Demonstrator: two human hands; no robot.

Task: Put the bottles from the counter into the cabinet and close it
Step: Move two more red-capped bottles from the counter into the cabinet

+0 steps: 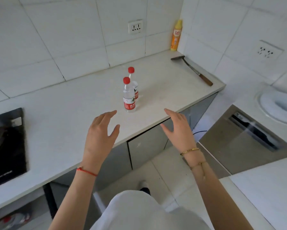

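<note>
Two clear water bottles with red caps and red labels stand upright on the white counter (73, 100): the near bottle (129, 97) and the far bottle (134, 83) just behind it. My left hand (100, 133) hovers open over the counter, below and left of the near bottle, touching nothing. My right hand (179, 128) is open over the counter's front edge, to the right of the bottles. Grey cabinet doors (147, 146) under the counter look shut.
A black gas stove (6, 146) sits at the left. A yellow spray can (176, 35) stands in the back corner, with a spatula (192, 68) lying nearby. A steel unit (247, 143) and a white basin (280, 105) are on the right.
</note>
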